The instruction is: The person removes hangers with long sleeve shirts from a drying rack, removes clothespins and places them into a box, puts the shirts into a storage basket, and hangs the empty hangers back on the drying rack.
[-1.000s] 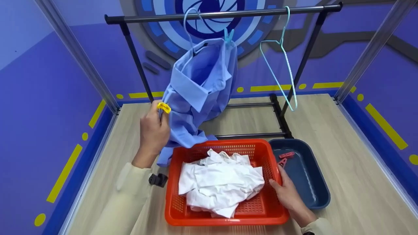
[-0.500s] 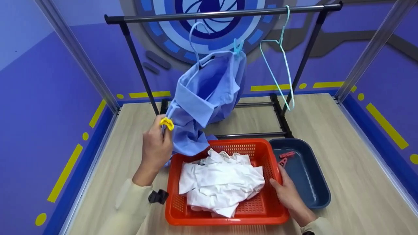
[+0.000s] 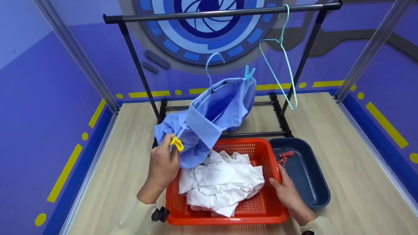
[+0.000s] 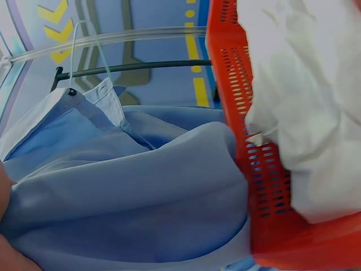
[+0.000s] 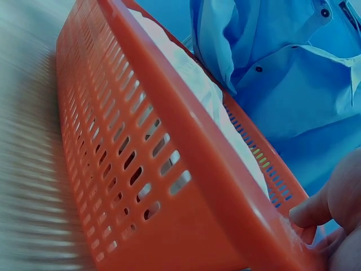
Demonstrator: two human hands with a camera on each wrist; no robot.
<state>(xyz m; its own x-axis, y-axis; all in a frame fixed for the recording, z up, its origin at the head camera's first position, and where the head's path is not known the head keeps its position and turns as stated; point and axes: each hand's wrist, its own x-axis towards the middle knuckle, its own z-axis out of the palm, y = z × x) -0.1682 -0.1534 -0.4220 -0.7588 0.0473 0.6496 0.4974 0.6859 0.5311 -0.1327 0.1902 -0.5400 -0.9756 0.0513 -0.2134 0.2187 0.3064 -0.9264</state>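
My left hand (image 3: 163, 164) grips one shoulder of a blue collared shirt (image 3: 204, 129), right beside a yellow clothespin (image 3: 177, 143) clipped there. The shirt is on a hanger whose hook (image 3: 209, 70) sticks up free, well below the rack's rail. A light-blue clothespin (image 3: 249, 73) sits on the other shoulder. Below, the shirt's folds overlap the left back corner of a red basket (image 3: 227, 221) holding crumpled white clothing (image 3: 225, 182). My right hand (image 3: 289, 195) holds the basket's right rim, thumb inside; the right wrist view shows its fingers at the rim (image 5: 310, 212).
A black rack with a top rail (image 3: 235, 13) stands behind; a bare pale-green hanger (image 3: 291, 73) hangs from its right part. To the basket's right is a dark blue basin (image 3: 303, 178) with red clothespins (image 3: 286, 154). Purple panels enclose the wooden surface (image 3: 107, 182).
The left hand has brought the shirt and hanger down and slightly right; the hook has dropped from rail height to well below it. The right hand and basket have stayed put.
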